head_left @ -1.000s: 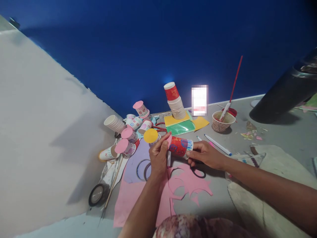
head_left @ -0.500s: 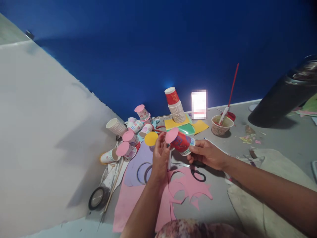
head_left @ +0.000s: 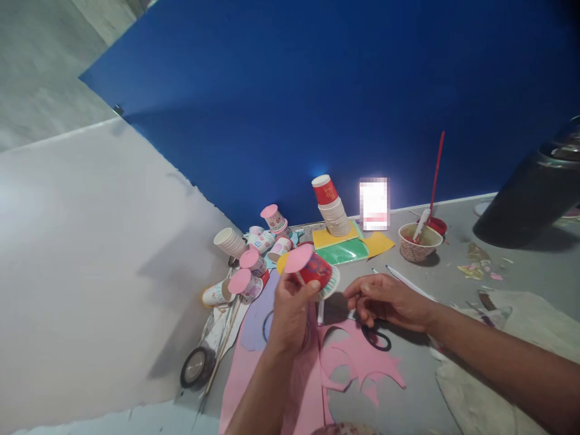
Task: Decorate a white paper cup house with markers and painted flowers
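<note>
Against the blue board [head_left: 317,90] at the back, a grey floor [head_left: 453,266] carries a litter of craft stuff. Pink paper [head_left: 299,386] with cut-out holes lies nearest, under the forearms. The left hand [head_left: 290,311] is closed around a red cup [head_left: 312,272], held up on its side above the paper, a pink disc [head_left: 296,258] over its base. The right hand [head_left: 385,299] is loose and holds nothing, fingers curled just over black scissors [head_left: 376,335]. My guess is the disc could slip or peel if it is not well stuck, since only the one hand steadies the cup. Behind stand a cup stack [head_left: 333,211], coloured sheets [head_left: 347,244], a glue bowl [head_left: 419,241] with a brush, capped cups [head_left: 254,266] crowding the left, a pen [head_left: 408,281] and a tape roll [head_left: 197,367].
</note>
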Tool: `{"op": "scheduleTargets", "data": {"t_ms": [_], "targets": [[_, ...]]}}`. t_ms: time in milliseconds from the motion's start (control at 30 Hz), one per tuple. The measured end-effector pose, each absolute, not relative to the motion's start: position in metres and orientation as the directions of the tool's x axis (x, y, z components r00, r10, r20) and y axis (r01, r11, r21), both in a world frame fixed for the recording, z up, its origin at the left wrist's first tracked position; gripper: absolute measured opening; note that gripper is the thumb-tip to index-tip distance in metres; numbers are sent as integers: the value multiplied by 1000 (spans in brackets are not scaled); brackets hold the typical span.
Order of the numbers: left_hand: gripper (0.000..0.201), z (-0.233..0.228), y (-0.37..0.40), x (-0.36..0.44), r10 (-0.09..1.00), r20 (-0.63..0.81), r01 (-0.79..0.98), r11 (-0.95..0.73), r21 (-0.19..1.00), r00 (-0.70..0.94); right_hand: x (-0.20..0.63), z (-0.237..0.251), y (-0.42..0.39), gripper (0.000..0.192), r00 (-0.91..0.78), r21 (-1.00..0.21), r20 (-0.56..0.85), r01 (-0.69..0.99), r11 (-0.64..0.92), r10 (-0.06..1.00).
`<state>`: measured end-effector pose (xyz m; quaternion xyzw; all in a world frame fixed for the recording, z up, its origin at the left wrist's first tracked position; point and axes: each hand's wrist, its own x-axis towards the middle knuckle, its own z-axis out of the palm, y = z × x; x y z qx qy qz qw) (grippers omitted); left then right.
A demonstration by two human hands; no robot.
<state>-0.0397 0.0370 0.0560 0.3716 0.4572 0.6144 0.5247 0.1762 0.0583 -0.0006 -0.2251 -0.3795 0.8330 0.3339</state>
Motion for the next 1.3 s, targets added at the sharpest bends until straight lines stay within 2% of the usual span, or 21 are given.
{"op": "scheduleTargets", "data": {"t_ms": [67,167,267,333,433,533,667,867,967,1167,1300], "targets": [[65,73,38,-61,952,50,-189,-112,976,-302,178,-4,60,53,-668,-818,-143,-336,-468,730],[70,82,38,-102,835,209,136,-162,977,-510,180,-9,61,52,-666,-850,-186,-260,-459,723],[65,72,37,-134,719,298,419,-10,908,-628,182,-12,61,52,-658,-867,-205,-221,-446,725],[62,58,36,-143,704,295,491,86,867,-646,183,-12,61,53,-664,-871,-217,-199,-450,715],[62,41,35,-145,752,242,498,129,857,-612,185,-12,61,54,-680,-879,-237,-154,-451,694],[59,37,35,-148,788,216,437,74,897,-577,186,-15,61,55,-684,-888,-250,-122,-444,686],[60,56,42,-177,696,306,386,-45,922,-649,188,-21,59,55,-688,-893,-269,-84,-443,674],[58,74,67,-229,594,314,346,-63,936,-741,190,-22,58,56,-707,-921,-300,38,-388,641],[61,67,82,-232,641,290,338,-50,940,-711,190,-23,58,59,-702,-925,-322,92,-368,635],[60,57,112,-220,735,289,397,-28,917,-613,191,-29,58,52,-721,-928,-332,135,-346,609],[54,56,117,-217,757,295,458,6,889,-583,191,-28,57,54,-710,-923,-339,125,-363,618]]}}
